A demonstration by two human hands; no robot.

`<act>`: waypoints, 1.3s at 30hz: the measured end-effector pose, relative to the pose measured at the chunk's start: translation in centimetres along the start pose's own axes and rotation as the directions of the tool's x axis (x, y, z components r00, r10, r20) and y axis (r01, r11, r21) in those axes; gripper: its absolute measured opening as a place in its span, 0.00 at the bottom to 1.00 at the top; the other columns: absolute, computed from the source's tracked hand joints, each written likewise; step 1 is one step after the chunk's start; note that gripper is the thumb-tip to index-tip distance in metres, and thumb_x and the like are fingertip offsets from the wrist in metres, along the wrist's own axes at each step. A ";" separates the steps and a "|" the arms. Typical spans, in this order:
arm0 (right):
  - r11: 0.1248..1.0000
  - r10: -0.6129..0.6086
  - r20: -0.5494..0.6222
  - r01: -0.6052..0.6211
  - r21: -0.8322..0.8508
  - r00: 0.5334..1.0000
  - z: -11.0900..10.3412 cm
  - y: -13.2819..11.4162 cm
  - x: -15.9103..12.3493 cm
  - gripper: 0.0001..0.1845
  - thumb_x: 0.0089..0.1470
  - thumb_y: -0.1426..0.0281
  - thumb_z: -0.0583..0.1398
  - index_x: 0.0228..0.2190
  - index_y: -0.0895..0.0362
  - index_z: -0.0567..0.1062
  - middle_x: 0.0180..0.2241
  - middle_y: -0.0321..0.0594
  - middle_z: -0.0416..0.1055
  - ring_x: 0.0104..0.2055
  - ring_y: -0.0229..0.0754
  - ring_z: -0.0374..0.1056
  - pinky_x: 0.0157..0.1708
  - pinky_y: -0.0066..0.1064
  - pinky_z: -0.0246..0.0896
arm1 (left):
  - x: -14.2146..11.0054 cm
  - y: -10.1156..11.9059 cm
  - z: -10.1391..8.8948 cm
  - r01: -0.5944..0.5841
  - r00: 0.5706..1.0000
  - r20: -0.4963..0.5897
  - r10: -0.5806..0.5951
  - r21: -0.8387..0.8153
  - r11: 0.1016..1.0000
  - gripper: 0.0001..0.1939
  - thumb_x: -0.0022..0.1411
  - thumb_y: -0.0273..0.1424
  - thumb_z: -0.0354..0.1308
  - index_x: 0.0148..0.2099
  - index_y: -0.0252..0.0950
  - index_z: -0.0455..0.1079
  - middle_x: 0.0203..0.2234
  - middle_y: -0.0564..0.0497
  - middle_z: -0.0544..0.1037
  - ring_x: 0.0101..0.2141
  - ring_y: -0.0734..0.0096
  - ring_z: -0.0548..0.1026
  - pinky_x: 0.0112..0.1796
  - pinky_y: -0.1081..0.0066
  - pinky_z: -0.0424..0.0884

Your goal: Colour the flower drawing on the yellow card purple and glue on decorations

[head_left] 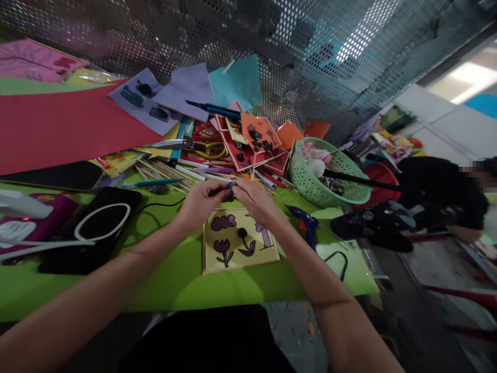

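My left hand (204, 201) and my right hand (254, 199) meet just above the far edge of a yellow card. Between their fingertips is a small blue piece (232, 185); its kind is too small to make out. Both hands are closed in a pinch around it. The yellow card (217, 265) lies flat below, with a drawn purple cloud, flowers and a tree, and thin sticks along its edges. A dark round piece (242, 233) forms one flower's head. My right forearm covers part of the card's right side.
A blue glue gun (308, 224) lies right of the card. Behind are wooden sticks (166, 173), markers, scissors (212, 150) and coloured cards. A green basket (330, 191) stands at right, a black phone (58, 175) at left. Another person (442, 191) is at far right.
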State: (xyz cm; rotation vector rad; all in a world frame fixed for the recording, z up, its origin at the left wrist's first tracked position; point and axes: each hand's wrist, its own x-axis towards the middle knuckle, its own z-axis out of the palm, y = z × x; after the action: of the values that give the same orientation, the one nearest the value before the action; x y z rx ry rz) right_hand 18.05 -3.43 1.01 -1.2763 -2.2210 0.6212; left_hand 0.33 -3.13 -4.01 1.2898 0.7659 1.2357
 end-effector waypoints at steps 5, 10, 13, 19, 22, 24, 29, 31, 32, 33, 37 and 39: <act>0.999 0.031 -0.030 -0.032 -0.007 0.999 0.4 -0.1 -0.1 0.14 0.66 0.63 0.50 0.28 0.50 0.55 0.29 0.36 0.60 0.34 0.44 0.58 0.35 0.36 0.50 | -0.3 -0.4 0.1 -0.037 0.999 -0.015 0.038 0.040 0.998 0.09 0.60 0.37 0.69 0.39 0.38 0.85 0.34 0.50 0.85 0.35 0.68 0.78 0.41 0.67 0.76; 0.999 0.037 -0.029 -0.036 0.014 0.999 0.5 0.1 -0.1 0.14 0.65 0.64 0.50 0.27 0.50 0.55 0.28 0.35 0.60 0.33 0.43 0.57 0.35 0.36 0.50 | -0.2 -0.3 0.0 0.011 1.000 0.003 -0.011 0.018 1.000 0.13 0.57 0.42 0.72 0.39 0.38 0.85 0.34 0.50 0.85 0.34 0.68 0.78 0.41 0.67 0.77; 0.998 0.010 -0.023 -0.008 0.068 1.000 0.3 0.3 -0.2 0.14 0.67 0.63 0.50 0.28 0.50 0.56 0.30 0.35 0.60 0.34 0.44 0.58 0.36 0.36 0.51 | 0.0 -0.1 0.0 0.050 0.999 0.007 -0.050 -0.019 0.999 0.17 0.55 0.45 0.74 0.39 0.37 0.85 0.32 0.49 0.85 0.34 0.67 0.79 0.43 0.65 0.79; 0.995 0.028 -0.035 -0.024 0.094 0.999 0.3 -0.1 -0.2 0.15 0.68 0.62 0.50 0.28 0.50 0.57 0.30 0.36 0.60 0.36 0.45 0.59 0.38 0.37 0.52 | -0.2 0.0 0.1 -0.016 0.999 -0.038 0.018 0.055 0.998 0.14 0.58 0.42 0.72 0.39 0.37 0.85 0.33 0.49 0.84 0.35 0.65 0.80 0.44 0.64 0.79; 0.995 0.034 -0.052 -0.029 0.097 0.998 0.6 -0.2 -0.1 0.13 0.67 0.64 0.50 0.28 0.50 0.56 0.30 0.37 0.60 0.36 0.46 0.60 0.38 0.37 0.53 | -0.5 0.0 0.1 -0.044 0.998 -0.051 0.049 0.095 0.994 0.12 0.60 0.40 0.71 0.40 0.37 0.85 0.34 0.49 0.84 0.35 0.66 0.79 0.42 0.65 0.79; 0.994 0.034 -0.058 -0.028 0.102 0.998 0.7 0.0 -0.1 0.14 0.67 0.64 0.50 0.28 0.50 0.56 0.30 0.37 0.60 0.36 0.46 0.60 0.38 0.37 0.54 | -0.5 0.0 0.1 -0.045 0.998 -0.049 0.050 0.095 0.994 0.11 0.60 0.39 0.71 0.40 0.37 0.85 0.35 0.49 0.84 0.35 0.67 0.78 0.41 0.66 0.79; 0.983 0.045 -0.042 -0.037 0.178 0.998 0.6 0.5 -0.3 0.16 0.69 0.60 0.50 0.28 0.50 0.57 0.30 0.36 0.60 0.36 0.45 0.59 0.38 0.37 0.54 | -0.3 0.4 0.2 0.044 0.999 -0.003 -0.044 -0.021 0.999 0.17 0.57 0.45 0.74 0.38 0.37 0.84 0.33 0.49 0.84 0.34 0.67 0.79 0.42 0.66 0.79; 0.970 0.039 -0.040 -0.028 0.243 0.998 0.6 0.7 -0.4 0.18 0.70 0.58 0.50 0.28 0.50 0.57 0.30 0.36 0.59 0.36 0.45 0.59 0.38 0.37 0.54 | -0.2 0.5 0.3 0.049 0.999 -0.003 -0.049 -0.019 0.999 0.20 0.55 0.48 0.75 0.38 0.36 0.84 0.32 0.49 0.84 0.35 0.66 0.79 0.43 0.65 0.79; 0.963 0.039 -0.042 -0.026 0.269 0.998 0.6 0.7 -0.4 0.19 0.70 0.57 0.50 0.28 0.50 0.57 0.30 0.36 0.59 0.36 0.45 0.59 0.38 0.37 0.55 | -0.2 0.6 0.3 0.040 0.999 -0.009 -0.040 -0.001 0.999 0.21 0.55 0.49 0.75 0.38 0.36 0.84 0.32 0.49 0.84 0.35 0.66 0.79 0.43 0.65 0.79; 0.957 0.043 -0.044 -0.028 0.287 0.998 0.6 0.7 -0.4 0.19 0.70 0.56 0.50 0.28 0.50 0.57 0.30 0.35 0.59 0.36 0.45 0.59 0.38 0.37 0.55 | -0.2 0.6 0.3 0.028 0.999 -0.017 -0.028 0.020 0.999 0.21 0.55 0.49 0.75 0.38 0.36 0.84 0.32 0.49 0.84 0.34 0.66 0.79 0.43 0.65 0.79; 0.939 0.065 -0.048 -0.045 0.342 0.997 1.0 0.9 -0.2 0.18 0.69 0.59 0.51 0.27 0.50 0.58 0.30 0.34 0.57 0.36 0.44 0.58 0.39 0.36 0.55 | -0.5 0.5 0.3 -0.013 0.999 -0.049 0.016 0.070 0.997 0.20 0.56 0.49 0.74 0.39 0.37 0.84 0.34 0.48 0.84 0.35 0.66 0.80 0.40 0.66 0.80; 0.928 0.069 -0.054 -0.044 0.370 0.996 1.2 0.9 -0.2 0.16 0.68 0.60 0.51 0.27 0.50 0.58 0.29 0.34 0.56 0.35 0.43 0.57 0.38 0.36 0.55 | -0.6 0.4 0.3 -0.024 0.998 -0.054 0.028 0.066 0.998 0.19 0.57 0.48 0.74 0.39 0.37 0.84 0.34 0.48 0.84 0.35 0.66 0.80 0.41 0.66 0.80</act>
State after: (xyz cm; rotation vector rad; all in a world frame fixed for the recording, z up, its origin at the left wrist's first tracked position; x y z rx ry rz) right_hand 17.99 -3.36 -0.49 -1.1486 -1.9024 0.9532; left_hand 0.36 -3.88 -3.73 1.3265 0.8373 1.2809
